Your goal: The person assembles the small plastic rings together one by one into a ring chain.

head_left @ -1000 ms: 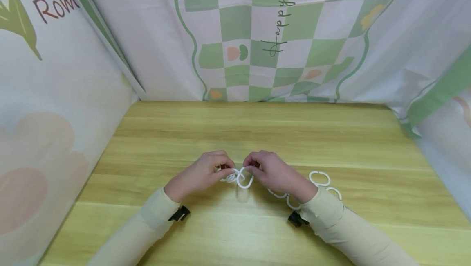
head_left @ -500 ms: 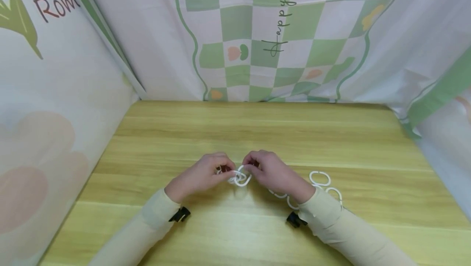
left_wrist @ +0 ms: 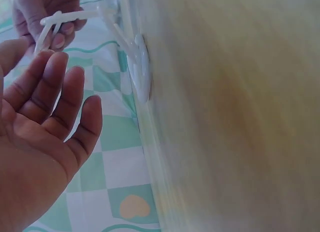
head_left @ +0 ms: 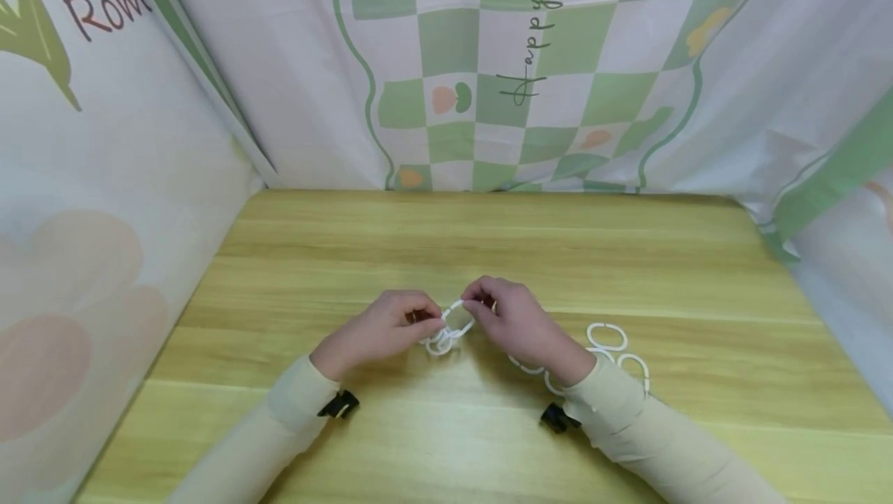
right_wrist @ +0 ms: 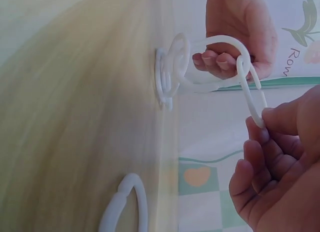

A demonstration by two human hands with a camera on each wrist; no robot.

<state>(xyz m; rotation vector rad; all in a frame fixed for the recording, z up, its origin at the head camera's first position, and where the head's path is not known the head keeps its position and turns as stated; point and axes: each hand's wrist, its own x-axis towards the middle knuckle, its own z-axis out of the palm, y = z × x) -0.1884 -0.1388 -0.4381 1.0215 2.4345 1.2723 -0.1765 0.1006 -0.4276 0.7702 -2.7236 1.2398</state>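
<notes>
Between the thumb and fingertips of my right hand (head_left: pixel 512 329) is one end of a white oval curtain ring (right_wrist: pixel 249 94) with a gap in its side. My left hand (head_left: pixel 384 329) pinches the same ring near its other end, its remaining fingers spread loosely in the left wrist view. Through this ring passes a second white ring (right_wrist: pixel 222 38), which slopes down toward the table. More white rings (right_wrist: pixel 161 79) cluster below it, linked or overlapping; exactly how they join is hard to tell.
Several loose white rings (head_left: pixel 607 326) lie on the wooden table (head_left: pixel 488 248) to the right, partly hidden by my right wrist and sleeve. A patterned curtain (head_left: pixel 509 46) hangs behind the table, and a printed cloth (head_left: pixel 105 178) stands along the left.
My right hand has risen slightly away from me. The ring it holds, which dangled toward me, now spans between both hands, and the linked rings hang lower left.
</notes>
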